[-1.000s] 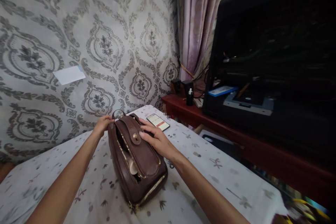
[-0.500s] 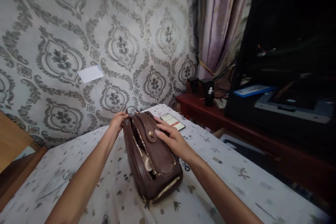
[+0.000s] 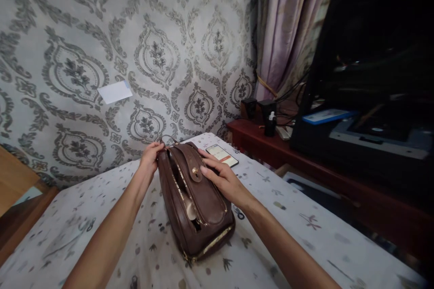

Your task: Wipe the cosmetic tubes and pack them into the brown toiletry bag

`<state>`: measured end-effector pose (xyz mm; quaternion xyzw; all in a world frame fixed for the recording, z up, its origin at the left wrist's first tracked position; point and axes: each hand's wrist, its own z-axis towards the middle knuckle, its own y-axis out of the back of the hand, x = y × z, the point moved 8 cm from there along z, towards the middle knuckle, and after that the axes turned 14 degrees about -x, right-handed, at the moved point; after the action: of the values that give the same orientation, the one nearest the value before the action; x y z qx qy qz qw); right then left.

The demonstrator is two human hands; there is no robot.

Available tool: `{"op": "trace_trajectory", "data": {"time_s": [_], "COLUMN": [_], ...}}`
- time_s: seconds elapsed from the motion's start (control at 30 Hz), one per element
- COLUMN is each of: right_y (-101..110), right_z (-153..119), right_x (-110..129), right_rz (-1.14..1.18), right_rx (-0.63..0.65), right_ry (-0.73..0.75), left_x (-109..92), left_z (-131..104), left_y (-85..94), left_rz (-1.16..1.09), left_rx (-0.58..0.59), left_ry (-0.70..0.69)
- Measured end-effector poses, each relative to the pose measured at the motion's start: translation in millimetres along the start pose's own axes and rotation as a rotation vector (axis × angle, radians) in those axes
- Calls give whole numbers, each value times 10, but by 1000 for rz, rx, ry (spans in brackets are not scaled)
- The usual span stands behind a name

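Note:
A brown leather bag (image 3: 193,198) with gold zips lies on a white patterned cloth (image 3: 278,235). Its left zip is undone, and something pale (image 3: 191,211) shows inside the gap. At the bag's far left corner, my left hand (image 3: 151,156) has its fingers closed on the edge. My right hand (image 3: 225,178) rests on the bag's right side with fingers spread, beside the strap's gold clasp (image 3: 195,171). Just beyond the right fingers lies a phone (image 3: 223,155) with a lit screen.
A red-brown desk (image 3: 257,142) on the right holds a large black screen (image 3: 369,76), small black speakers (image 3: 266,110) and a dark bottle (image 3: 270,124). Patterned wallpaper with a white card (image 3: 115,92) stands behind. Wooden furniture (image 3: 16,180) is at the left edge.
The bag's far left corner and my left hand have shifted very slightly left. My right hand keeps nearly the same place on the bag, and the zip opening looks unchanged.

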<state>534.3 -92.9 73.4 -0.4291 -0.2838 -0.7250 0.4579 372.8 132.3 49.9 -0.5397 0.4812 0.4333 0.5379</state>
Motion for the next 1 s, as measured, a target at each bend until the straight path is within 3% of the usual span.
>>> {"op": "trace_trajectory", "data": {"time_s": [0.27,0.63,0.77,1.0], "right_y": [-17,-8,6,15], "right_z": [-3,-22,-21,-29], "right_x": [-4,12,-3,11], "right_rz": [-1,-2,-17,-12], "right_rx": [6,16,1,-8], "right_ry": [9,51,59,71], "left_x": [60,-56,-13,-77], "left_z": [95,328,315,346], "left_y": [-65,-580,-666,-634], "left_rz": [131,628,639,546], "left_rx": [55,304,352,299], "left_ry": [96,72,62,-14]}}
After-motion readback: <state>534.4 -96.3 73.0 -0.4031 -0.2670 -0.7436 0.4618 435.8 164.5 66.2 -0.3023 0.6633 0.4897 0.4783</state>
